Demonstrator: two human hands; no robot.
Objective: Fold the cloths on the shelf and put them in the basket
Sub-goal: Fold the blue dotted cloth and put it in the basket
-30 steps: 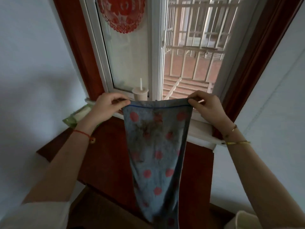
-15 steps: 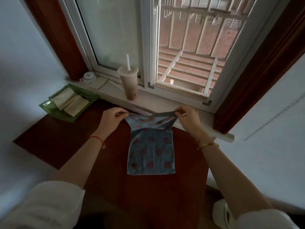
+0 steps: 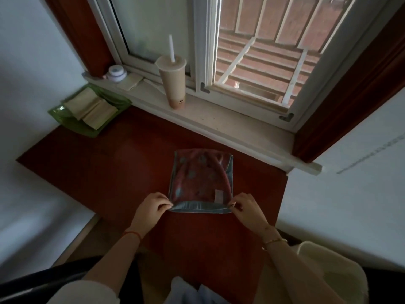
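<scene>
Dark red shelf (image 3: 109, 163) below window; cup (image 3: 173, 81) on sill, green basket (image 3: 59, 113) at far left. Cloth (image 3: 200, 182), hanging full length a second ago, now folded in half, flat mid-shelf. Left hand (image 3: 151, 208) and right hand (image 3: 245, 207) pinched shut on near corners. First fold judged done; basket well apart.
</scene>
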